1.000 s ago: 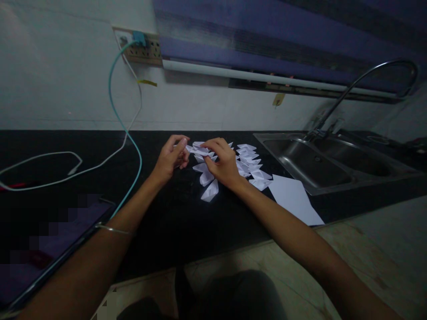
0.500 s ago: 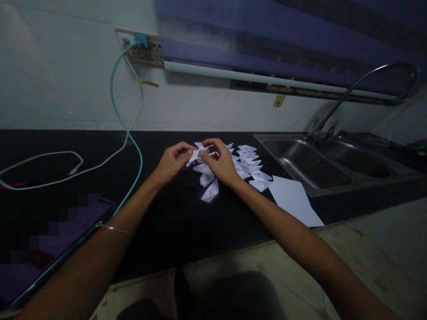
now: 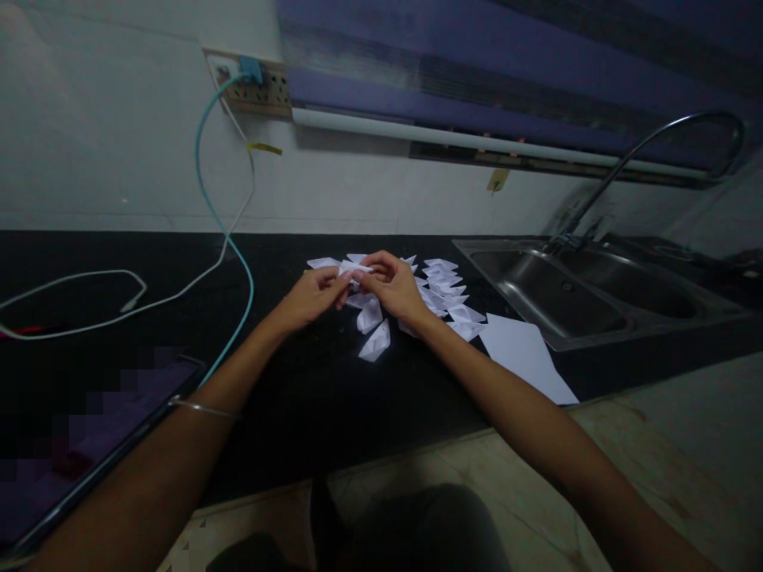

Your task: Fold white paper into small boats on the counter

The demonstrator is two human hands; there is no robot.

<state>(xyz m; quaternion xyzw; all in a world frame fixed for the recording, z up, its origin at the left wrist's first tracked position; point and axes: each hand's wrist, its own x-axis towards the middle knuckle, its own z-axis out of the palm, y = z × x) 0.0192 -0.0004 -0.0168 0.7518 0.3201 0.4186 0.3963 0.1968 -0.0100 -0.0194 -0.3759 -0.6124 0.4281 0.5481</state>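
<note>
Between them, my left hand (image 3: 315, 295) and my right hand (image 3: 396, 287) pinch a small folded piece of white paper (image 3: 353, 270) just above the dark counter. Both thumbs press on its near side, and the fingers hide part of its shape. Below my hands lie a few white folded paper boats (image 3: 375, 342). One more folded boat (image 3: 323, 262) sits behind my left hand. To the right of my right hand, several others (image 3: 444, 278) stand close together in a row.
Flat white paper sheets (image 3: 524, 357) lie near the counter's front edge, beside a steel sink (image 3: 560, 306) with a curved tap (image 3: 644, 143). A tablet-like device (image 3: 119, 453) is at the left. Teal (image 3: 244, 270) and white (image 3: 179, 295) cables run from a wall socket (image 3: 268, 89).
My left hand has turned and moved slightly lower, its fingers now further under the folded paper. The boat behind it has come into sight. My right hand has shifted only a little.
</note>
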